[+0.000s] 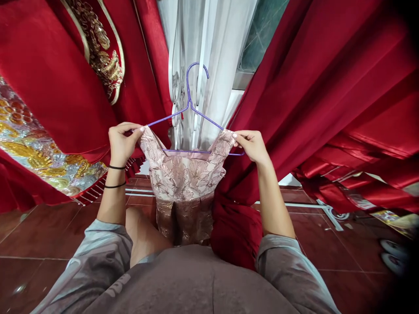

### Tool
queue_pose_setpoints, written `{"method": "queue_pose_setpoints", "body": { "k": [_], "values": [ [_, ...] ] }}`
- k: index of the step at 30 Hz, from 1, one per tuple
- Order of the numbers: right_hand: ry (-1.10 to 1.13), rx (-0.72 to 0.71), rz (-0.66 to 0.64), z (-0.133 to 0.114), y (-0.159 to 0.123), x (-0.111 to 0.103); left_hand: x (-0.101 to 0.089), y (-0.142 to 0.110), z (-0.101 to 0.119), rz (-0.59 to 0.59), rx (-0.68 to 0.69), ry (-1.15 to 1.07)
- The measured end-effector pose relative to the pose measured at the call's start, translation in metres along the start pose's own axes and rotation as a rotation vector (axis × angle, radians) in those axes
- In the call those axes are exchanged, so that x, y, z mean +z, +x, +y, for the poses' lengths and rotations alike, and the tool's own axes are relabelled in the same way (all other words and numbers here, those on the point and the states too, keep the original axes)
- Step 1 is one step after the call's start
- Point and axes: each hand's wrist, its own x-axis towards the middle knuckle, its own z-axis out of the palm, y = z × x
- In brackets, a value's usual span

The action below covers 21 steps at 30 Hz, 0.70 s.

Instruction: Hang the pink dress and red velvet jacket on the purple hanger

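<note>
A pink and gold floral dress [186,176] hangs in front of me on a purple hanger [189,93], its hook pointing up and free of any rail. My left hand [122,141] pinches the dress's left-side shoulder strap near the hanger's end. On the other side, my right hand [251,144] pinches the other strap between thumb and fingers. The hanger's lower bar runs across the neckline and pokes out past the strap at right. Below the waist seam the dress turns darker gold, and its hem is hidden near my lap.
Red garments with gold embroidery [104,56] hang at left, and a long plain red cloth [288,87] hangs at right. Between them stands a white metal frame [199,74] before a pale curtain. Shoes [393,257] lie on the red tiled floor [340,248].
</note>
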Motion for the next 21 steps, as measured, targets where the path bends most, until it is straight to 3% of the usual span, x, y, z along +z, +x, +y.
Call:
{"method": "queue_pose_setpoints", "body": {
  "k": [3, 6, 8, 10, 13, 17, 19, 21],
  "values": [
    [-0.04, -0.012, 0.102, 0.003, -0.007, 0.012, 0.008, 0.002, 0.0, 0.07, 0.035, -0.066],
    [-0.243, -0.054, 0.116, -0.008, -0.019, 0.015, 0.014, 0.001, -0.007, -0.051, 0.025, -0.093],
    [-0.268, -0.056, 0.172, -0.012, -0.034, 0.008, 0.015, -0.002, -0.014, -0.088, 0.025, -0.054],
    [-0.246, -0.002, 0.291, -0.002, -0.06, -0.009, 0.015, -0.006, -0.021, -0.044, 0.067, 0.029],
    [-0.324, 0.216, 0.552, 0.039, -0.129, -0.044, 0.014, -0.012, -0.031, 0.023, 0.127, 0.088],
    [-0.597, 0.68, 0.8, 0.107, -0.256, -0.071, 0.016, -0.023, -0.04, 0.072, 0.159, 0.127],
    [-0.473, 0.933, 0.771, 0.129, -0.311, -0.067, 0.019, -0.03, -0.039, 0.129, 0.174, 0.206],
    [-0.298, 1.01, 0.614, 0.141, -0.35, -0.056, 0.021, -0.038, -0.034, 0.207, 0.208, 0.294]
  ]
}}
